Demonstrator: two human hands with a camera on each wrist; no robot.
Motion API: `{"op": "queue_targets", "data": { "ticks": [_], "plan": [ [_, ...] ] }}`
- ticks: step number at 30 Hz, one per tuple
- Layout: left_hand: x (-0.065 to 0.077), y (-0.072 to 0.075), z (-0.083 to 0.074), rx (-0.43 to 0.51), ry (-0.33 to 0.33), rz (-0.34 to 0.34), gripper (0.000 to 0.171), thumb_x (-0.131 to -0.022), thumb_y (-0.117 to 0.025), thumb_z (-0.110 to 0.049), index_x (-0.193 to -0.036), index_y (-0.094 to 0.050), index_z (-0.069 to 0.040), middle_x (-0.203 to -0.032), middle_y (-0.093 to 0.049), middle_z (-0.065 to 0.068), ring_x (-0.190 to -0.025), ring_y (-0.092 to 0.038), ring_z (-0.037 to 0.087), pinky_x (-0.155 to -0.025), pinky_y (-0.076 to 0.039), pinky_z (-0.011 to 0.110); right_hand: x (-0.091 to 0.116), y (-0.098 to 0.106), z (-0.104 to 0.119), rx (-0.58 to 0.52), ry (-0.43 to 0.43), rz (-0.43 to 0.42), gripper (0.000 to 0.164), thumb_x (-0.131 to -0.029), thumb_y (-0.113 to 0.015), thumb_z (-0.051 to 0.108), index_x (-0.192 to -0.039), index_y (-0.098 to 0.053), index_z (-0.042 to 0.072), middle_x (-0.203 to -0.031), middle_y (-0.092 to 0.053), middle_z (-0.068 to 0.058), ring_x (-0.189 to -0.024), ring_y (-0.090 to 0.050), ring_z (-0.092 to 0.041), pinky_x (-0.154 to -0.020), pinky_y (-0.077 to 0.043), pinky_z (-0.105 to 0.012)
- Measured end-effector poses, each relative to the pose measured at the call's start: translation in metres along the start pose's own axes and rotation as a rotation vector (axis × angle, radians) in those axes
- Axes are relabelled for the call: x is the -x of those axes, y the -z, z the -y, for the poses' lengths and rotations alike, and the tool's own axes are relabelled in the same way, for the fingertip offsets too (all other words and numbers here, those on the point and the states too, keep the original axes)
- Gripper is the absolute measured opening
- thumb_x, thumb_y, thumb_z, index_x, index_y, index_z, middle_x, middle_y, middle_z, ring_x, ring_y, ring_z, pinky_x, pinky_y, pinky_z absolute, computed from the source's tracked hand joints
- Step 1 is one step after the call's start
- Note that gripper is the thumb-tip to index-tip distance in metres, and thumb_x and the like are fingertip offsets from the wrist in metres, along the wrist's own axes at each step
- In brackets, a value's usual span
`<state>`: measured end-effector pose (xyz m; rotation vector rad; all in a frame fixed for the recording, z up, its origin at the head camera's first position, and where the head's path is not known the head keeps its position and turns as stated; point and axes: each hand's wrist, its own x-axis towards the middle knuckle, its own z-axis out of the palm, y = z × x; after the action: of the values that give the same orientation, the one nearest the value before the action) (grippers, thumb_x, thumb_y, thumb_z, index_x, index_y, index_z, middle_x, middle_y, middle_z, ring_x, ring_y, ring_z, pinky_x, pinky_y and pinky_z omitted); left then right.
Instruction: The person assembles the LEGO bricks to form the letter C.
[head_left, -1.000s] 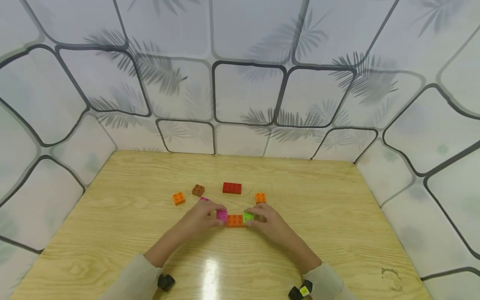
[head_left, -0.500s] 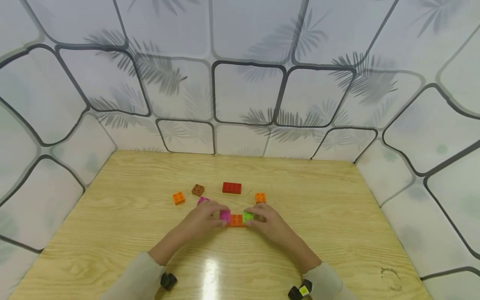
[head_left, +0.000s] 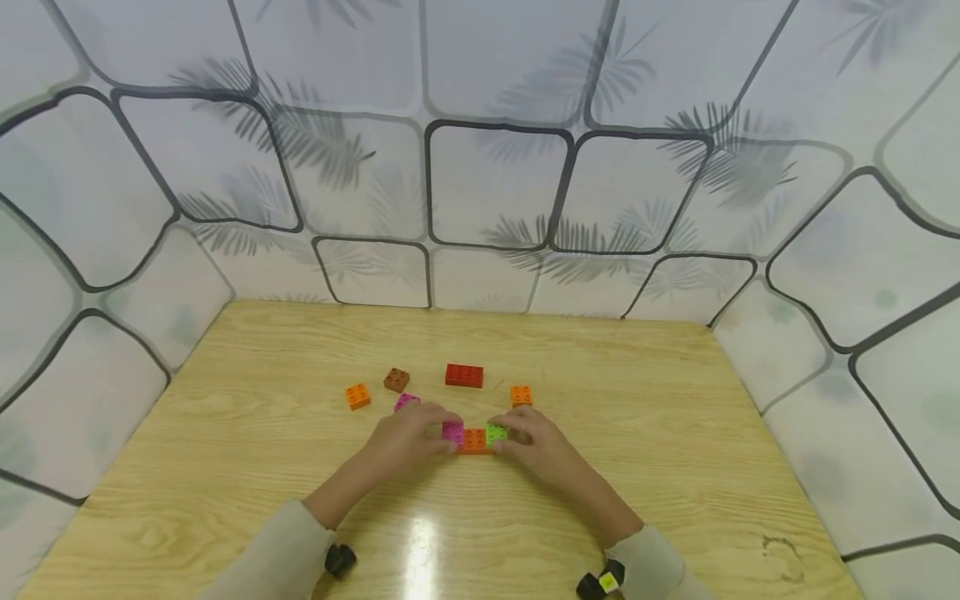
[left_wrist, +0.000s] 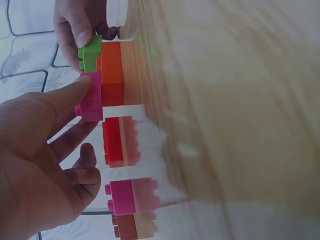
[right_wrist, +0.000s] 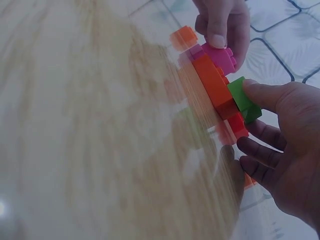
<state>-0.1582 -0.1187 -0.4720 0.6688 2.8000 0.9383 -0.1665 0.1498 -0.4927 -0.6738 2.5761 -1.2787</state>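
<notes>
A long orange brick (head_left: 475,442) lies near the middle of the table, between the two hands. My left hand (head_left: 408,437) pinches a pink brick (left_wrist: 92,97) between thumb and finger. That brick sits over the orange brick's left end and overhangs it in the left wrist view. My right hand (head_left: 542,450) pinches a green brick (right_wrist: 244,99) at the orange brick's right end, on top and jutting out past it in the right wrist view. Studs of the orange brick show between the pink and green ones.
Behind the hands lie a red brick (head_left: 464,376), a brown brick (head_left: 396,380), a second pink brick (head_left: 407,402) and two small orange bricks, one left (head_left: 357,397) and one right (head_left: 521,396). Patterned walls (head_left: 480,279) close off the wooden table (head_left: 600,367) at the back and sides.
My left hand has moved right, bringing the pink brick from beside the long orange brick to over its left end. The right hand with the green brick stays nearly still.
</notes>
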Motion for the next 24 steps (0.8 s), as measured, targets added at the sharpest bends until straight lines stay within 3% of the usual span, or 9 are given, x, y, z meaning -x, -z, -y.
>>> {"op": "queue_targets", "data": {
  "ticks": [5, 16, 24],
  "plan": [
    [-0.0004, 0.0002, -0.0015, 0.018, 0.012, 0.008, 0.033, -0.093, -0.073, -0.033, -0.125, -0.070, -0.025, -0.128, -0.068, -0.003, -0.122, -0.059, 0.024, -0.098, -0.050, 0.051, -0.0001, 0.0009, 0.0005, -0.004, -0.001, 0.002, 0.038, -0.096, -0.069, 0.037, -0.131, -0.067, 0.023, -0.112, -0.058, 0.009, -0.096, -0.052, -0.014, -0.083, -0.047, -0.030],
    [-0.0001, 0.0000, -0.0005, 0.179, 0.080, 0.051, 0.036, -0.095, -0.071, -0.033, -0.129, -0.067, -0.023, -0.131, -0.064, -0.001, -0.119, -0.059, 0.022, -0.098, -0.049, 0.050, 0.0001, 0.0008, -0.0001, -0.013, 0.005, 0.008, 0.039, -0.096, -0.069, 0.037, -0.132, -0.067, 0.023, -0.112, -0.058, 0.008, -0.096, -0.053, -0.014, -0.083, -0.047, -0.029],
    [0.0027, 0.0053, 0.0023, 0.255, 0.099, 0.080, 0.043, -0.095, -0.069, -0.037, -0.135, -0.064, -0.020, -0.122, -0.063, -0.006, -0.088, -0.054, 0.015, -0.073, -0.047, 0.033, 0.0006, 0.0016, 0.0027, -0.005, 0.003, 0.007, 0.038, -0.096, -0.070, 0.035, -0.131, -0.067, 0.023, -0.110, -0.058, 0.008, -0.096, -0.052, -0.014, -0.084, -0.047, -0.029]
  ]
}}
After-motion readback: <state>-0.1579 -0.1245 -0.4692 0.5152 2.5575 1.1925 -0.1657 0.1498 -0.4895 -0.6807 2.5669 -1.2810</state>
